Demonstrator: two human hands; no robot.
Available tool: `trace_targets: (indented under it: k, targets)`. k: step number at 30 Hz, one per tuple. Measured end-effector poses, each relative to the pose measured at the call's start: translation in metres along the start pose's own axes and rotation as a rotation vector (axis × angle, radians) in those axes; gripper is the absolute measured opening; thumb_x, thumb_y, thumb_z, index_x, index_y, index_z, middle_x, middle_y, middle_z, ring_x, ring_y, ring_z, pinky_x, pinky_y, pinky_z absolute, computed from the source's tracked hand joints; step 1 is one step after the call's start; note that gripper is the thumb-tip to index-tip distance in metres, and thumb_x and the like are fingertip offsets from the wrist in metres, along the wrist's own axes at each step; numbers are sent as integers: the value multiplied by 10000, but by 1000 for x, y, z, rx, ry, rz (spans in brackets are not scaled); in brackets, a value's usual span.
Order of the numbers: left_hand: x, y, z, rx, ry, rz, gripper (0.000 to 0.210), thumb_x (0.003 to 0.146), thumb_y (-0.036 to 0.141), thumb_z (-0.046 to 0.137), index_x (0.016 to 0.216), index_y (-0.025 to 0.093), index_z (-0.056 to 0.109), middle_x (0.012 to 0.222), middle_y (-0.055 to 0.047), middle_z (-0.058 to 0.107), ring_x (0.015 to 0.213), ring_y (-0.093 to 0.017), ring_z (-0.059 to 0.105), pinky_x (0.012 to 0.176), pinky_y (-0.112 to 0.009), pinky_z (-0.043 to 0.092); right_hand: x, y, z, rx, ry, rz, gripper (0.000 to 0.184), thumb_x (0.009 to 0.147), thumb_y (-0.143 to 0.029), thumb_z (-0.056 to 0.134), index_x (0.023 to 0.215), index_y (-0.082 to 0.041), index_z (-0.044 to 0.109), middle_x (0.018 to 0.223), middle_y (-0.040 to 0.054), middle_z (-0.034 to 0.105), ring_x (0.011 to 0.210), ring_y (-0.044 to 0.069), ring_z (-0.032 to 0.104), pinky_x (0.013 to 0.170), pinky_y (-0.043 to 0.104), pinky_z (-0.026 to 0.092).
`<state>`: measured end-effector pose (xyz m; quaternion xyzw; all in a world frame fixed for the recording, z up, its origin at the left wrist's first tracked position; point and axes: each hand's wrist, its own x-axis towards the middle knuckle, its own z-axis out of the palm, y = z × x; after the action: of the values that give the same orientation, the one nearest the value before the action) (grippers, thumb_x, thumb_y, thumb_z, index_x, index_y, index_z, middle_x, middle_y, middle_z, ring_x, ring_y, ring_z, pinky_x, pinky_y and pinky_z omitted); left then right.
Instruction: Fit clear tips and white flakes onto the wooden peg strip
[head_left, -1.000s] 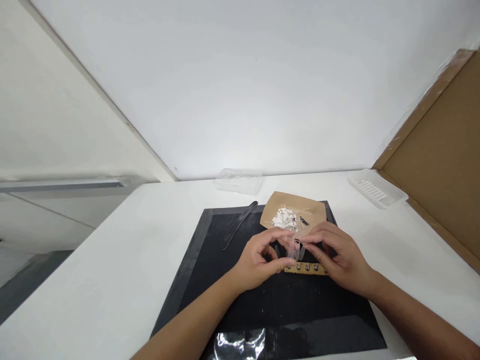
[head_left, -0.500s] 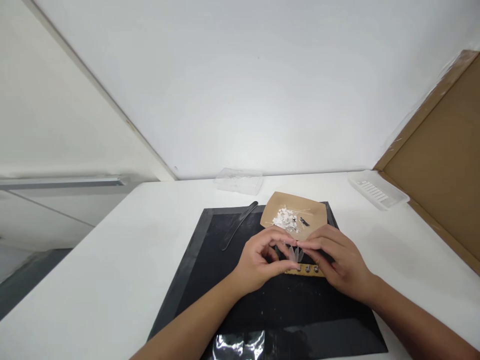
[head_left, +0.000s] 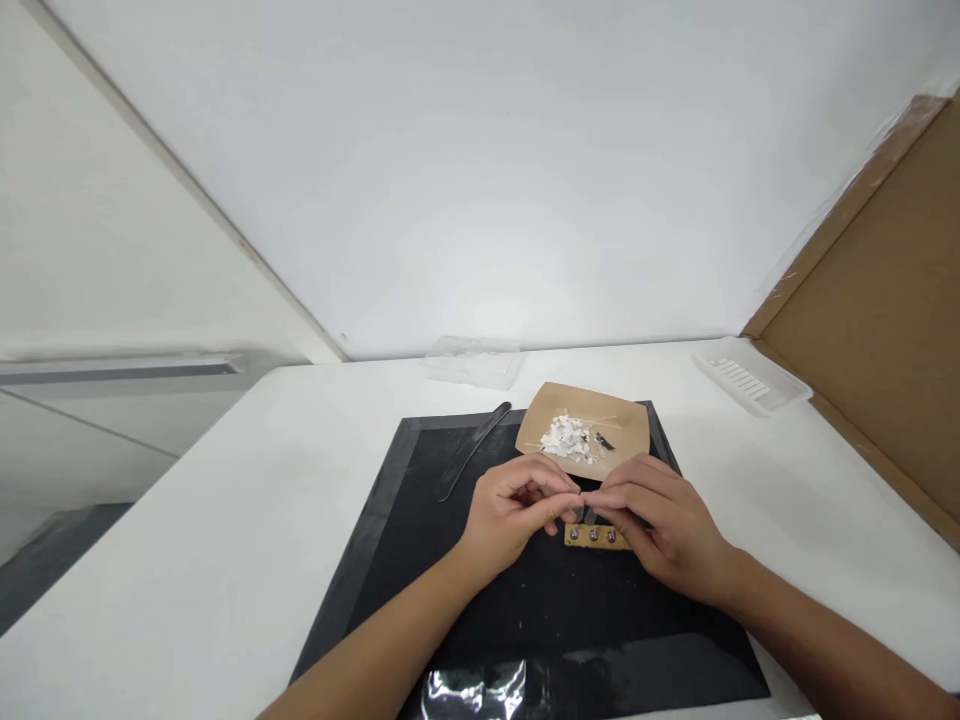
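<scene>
My left hand (head_left: 504,512) and my right hand (head_left: 670,518) meet above the black mat, thumbs and forefingers pinched tip to tip. Between and just under the fingertips show small clear plastic pieces (head_left: 589,516), long and rounded like nail tips. Both hands appear to grip them, though the fingers cover most of their shape. Directly below lies a yellowish strip (head_left: 619,541) with a row of shiny metal studs. My right fingers hide its right end.
Beyond my hands a tan plate (head_left: 630,405) holds white flakes (head_left: 568,437) and a small dark piece (head_left: 604,441). A dark slim stick (head_left: 480,440) lies on the black mat (head_left: 420,520). Farther back are a clear box (head_left: 480,365) and a translucent tray (head_left: 787,392). Cardboard (head_left: 870,300) stands right.
My left thumb has risen from beside the strip to meet the forefinger. The clear pieces, earlier fanned out between my hands, are now mostly covered, and more of the strip's studs show.
</scene>
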<state>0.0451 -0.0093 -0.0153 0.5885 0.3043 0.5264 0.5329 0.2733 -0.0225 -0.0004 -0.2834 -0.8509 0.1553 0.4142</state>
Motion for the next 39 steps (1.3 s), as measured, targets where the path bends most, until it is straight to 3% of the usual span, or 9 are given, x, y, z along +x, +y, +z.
trace_targets:
  k: [13,22,26,28,36,39]
  targets:
    - [-1,-2,1,128,91,-94,296,918,416,814,874,138,722,762,-36,715,535,-111,691,472,-187,548,2,1,0,-40,33,31,211,1059,-166,608,1220,-253,713,996,52,741,939,207,692,838,378,597]
    - [-1,-2,0,293,72,216,128,1004,269,707,941,158,710,987,-57,688,562,-81,692,510,-205,583,1,2,1,-58,53,76,175,1057,-181,610,1172,-253,721,1006,57,728,954,209,691,845,372,599]
    - [0,3,-2,561,113,518,61,932,131,768,927,192,760,976,-58,708,762,-139,734,611,-229,626,0,3,1,-67,61,98,156,1053,-178,615,1144,-249,721,1011,55,722,965,205,684,856,375,595]
    - [0,6,-2,649,156,583,90,913,117,784,926,204,765,960,-57,717,853,-169,733,652,-245,633,0,4,1,-68,75,109,153,1051,-177,617,1137,-247,721,1005,57,722,969,208,684,858,378,597]
    - [0,6,2,655,187,500,91,967,172,733,879,185,752,905,-62,716,790,-150,697,604,-221,601,0,5,2,-70,98,129,150,1042,-197,612,1116,-253,730,977,55,736,960,221,706,842,382,616]
    - [-2,2,2,566,243,393,154,1000,224,704,856,181,736,940,-58,707,706,-121,692,577,-218,593,1,4,2,-65,111,134,159,1042,-186,604,1101,-256,734,966,56,742,952,223,711,840,382,616]
